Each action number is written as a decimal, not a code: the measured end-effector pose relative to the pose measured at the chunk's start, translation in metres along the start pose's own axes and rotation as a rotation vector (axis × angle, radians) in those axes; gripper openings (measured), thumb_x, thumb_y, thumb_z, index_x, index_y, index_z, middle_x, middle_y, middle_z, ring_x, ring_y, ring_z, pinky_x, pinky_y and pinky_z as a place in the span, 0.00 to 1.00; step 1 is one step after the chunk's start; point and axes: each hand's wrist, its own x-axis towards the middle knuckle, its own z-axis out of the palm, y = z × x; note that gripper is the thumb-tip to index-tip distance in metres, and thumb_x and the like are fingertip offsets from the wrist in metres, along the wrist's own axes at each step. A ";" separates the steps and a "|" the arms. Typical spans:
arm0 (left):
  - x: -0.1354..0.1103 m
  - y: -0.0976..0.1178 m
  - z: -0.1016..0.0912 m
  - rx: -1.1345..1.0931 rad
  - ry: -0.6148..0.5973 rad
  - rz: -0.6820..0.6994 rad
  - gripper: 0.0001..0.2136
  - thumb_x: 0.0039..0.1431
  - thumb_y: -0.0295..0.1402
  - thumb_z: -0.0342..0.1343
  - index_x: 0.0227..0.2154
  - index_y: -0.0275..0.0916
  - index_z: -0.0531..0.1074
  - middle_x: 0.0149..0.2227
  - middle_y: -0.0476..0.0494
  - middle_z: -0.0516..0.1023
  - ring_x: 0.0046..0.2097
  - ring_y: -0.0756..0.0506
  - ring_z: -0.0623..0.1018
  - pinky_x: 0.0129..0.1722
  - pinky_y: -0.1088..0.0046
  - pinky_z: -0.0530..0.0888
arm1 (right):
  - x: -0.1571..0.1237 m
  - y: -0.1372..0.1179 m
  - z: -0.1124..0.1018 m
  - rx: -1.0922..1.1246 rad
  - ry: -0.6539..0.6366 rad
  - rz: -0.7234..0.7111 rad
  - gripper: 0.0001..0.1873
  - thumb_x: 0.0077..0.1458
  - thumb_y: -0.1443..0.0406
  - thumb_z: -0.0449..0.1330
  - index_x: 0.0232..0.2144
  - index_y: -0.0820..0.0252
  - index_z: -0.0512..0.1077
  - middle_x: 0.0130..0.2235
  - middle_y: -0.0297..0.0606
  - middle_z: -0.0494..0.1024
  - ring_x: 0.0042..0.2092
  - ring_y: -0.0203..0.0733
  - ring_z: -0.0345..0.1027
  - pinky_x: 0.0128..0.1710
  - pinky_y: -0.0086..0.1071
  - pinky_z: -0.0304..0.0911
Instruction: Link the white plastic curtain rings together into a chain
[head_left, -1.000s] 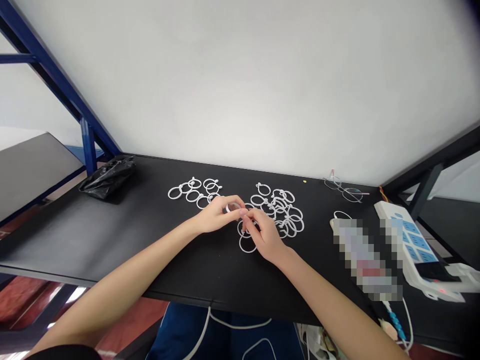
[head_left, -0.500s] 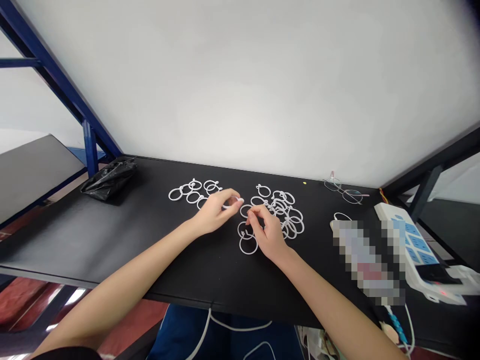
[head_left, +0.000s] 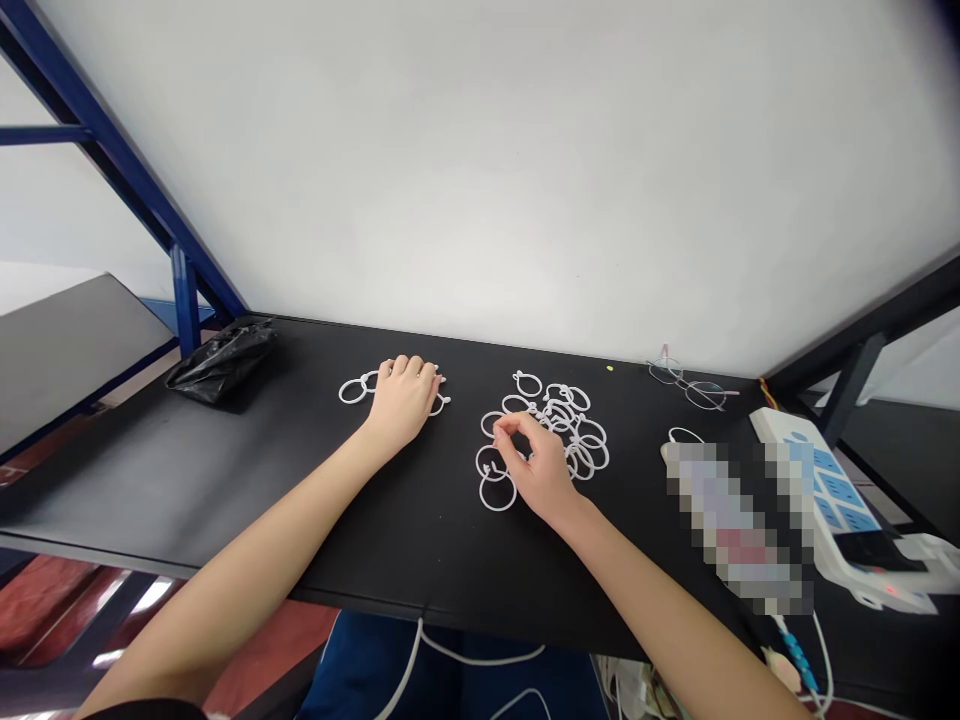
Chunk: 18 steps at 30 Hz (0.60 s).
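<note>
Black, flat, smooth tabletop [head_left: 225, 480], one. Far edge runs along the plain white wall [head_left: 480, 180], just behind the larger cluster of thin white rings with small knobs [head_left: 564, 412]; near edge lies well in front of that cluster. Widest room for moving: the black surface left of the cluster, past the smaller group of thin white rings [head_left: 365, 381]. A strip also runs in front of the cluster; to its right the gap is narrower.

Hands, two. Left hand [head_left: 405, 398]: left of the cluster, palm down over the smaller group, fingers slightly apart; underside hidden, so whether it holds a ring cannot be told. Right hand [head_left: 534, 465]: over the cluster's near left part, thumb and forefinger narrowed to a loop, tips together; any small item between them cannot be made out.

Rings, larger cluster: at least twelve, overlapping; exact count hidden. Smaller group: at least three showing.

Crumpled black plastic bag [head_left: 223, 362]: one, far left of the cluster. Thin-framed round eyeglasses [head_left: 705, 394]: one pair, right of and behind it. Pixelated flat oblong object [head_left: 739, 530]: one, to its right. White power strip with blue socket panels [head_left: 832, 490]: one, farther right.
</note>
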 end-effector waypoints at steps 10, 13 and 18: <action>0.000 -0.001 0.004 0.039 -0.146 -0.033 0.15 0.69 0.33 0.42 0.35 0.33 0.73 0.38 0.34 0.76 0.42 0.35 0.73 0.46 0.58 0.65 | 0.002 0.006 0.001 -0.163 -0.051 -0.045 0.05 0.58 0.70 0.56 0.30 0.56 0.68 0.34 0.37 0.76 0.41 0.46 0.69 0.44 0.40 0.64; 0.000 -0.001 0.004 0.022 -0.182 -0.045 0.14 0.68 0.32 0.43 0.36 0.33 0.73 0.38 0.33 0.76 0.42 0.35 0.74 0.45 0.58 0.66 | 0.002 0.008 0.002 -0.192 -0.072 -0.032 0.04 0.57 0.70 0.57 0.31 0.56 0.68 0.35 0.37 0.77 0.41 0.46 0.69 0.46 0.42 0.64; -0.002 0.000 0.003 0.000 -0.174 -0.057 0.14 0.68 0.31 0.43 0.36 0.33 0.73 0.37 0.32 0.75 0.41 0.35 0.74 0.41 0.59 0.66 | 0.001 0.010 0.003 -0.222 -0.122 -0.017 0.04 0.57 0.70 0.58 0.32 0.56 0.69 0.37 0.37 0.78 0.44 0.47 0.70 0.50 0.44 0.62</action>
